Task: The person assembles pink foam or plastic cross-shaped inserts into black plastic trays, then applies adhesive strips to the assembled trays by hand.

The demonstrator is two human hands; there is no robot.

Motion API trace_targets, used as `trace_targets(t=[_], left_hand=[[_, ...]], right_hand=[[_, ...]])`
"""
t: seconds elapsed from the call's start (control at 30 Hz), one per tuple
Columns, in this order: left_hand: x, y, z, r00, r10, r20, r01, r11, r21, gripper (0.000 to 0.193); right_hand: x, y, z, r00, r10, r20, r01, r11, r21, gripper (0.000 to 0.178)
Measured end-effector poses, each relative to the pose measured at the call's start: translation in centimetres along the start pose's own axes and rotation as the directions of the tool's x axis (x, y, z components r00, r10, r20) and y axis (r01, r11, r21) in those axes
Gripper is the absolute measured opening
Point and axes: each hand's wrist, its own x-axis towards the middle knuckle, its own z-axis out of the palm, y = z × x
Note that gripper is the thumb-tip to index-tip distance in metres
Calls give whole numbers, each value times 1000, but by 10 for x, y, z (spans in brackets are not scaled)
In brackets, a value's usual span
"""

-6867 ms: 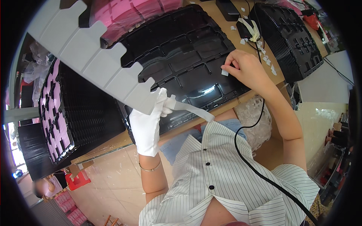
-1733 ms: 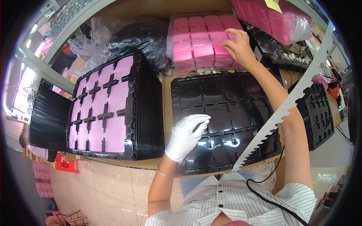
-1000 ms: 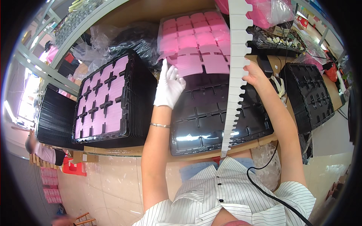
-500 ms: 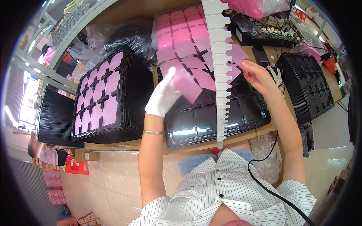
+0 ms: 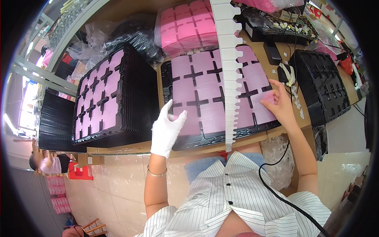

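A pink foam sheet (image 5: 209, 87) with cross-shaped cutouts lies over a black plastic tray (image 5: 221, 138) in front of me. The tray's dark ridges show through the cutouts. My left hand (image 5: 169, 128), in a white glove, is at the sheet's lower left with thumb and forefinger apart; I see nothing held between them. My bare right hand (image 5: 279, 103) pinches the sheet's right edge, where a corner is lifted slightly. A white notched strip (image 5: 229, 71) runs down the view and hides part of the sheet and tray.
On the left stands a tall stack of black trays (image 5: 136, 98) topped with pink foam. Behind the tray is a bagged pile of pink foam sheets (image 5: 185, 27). More black trays (image 5: 321, 85) stand at the right. A black cable (image 5: 282, 193) crosses my shirt. A person (image 5: 51, 162) sits far left.
The pink foam sheet, bunched and folded half a second ago, now lies spread over the tray. Both hands have moved down, the right one also outward; the left has let go of its pink piece.
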Motion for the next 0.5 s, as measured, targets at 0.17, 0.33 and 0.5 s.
trace_targets(t=[0.17,0.33,0.5], left_hand=[[-19,-1,10,991,60,-118,-41,987,155,64],[-18,8,4,993,113,-34,-87,893,441,64],[6,16,-10,788,570,-232,-365,736,570,39]], right_hand=[[-2,6,4,1000,20,-19,-20,1000,11,73],[-2,0,0,999,-38,-29,34,987,-155,52],[23,-22,-5,877,-480,-3,303,559,-772,20]])
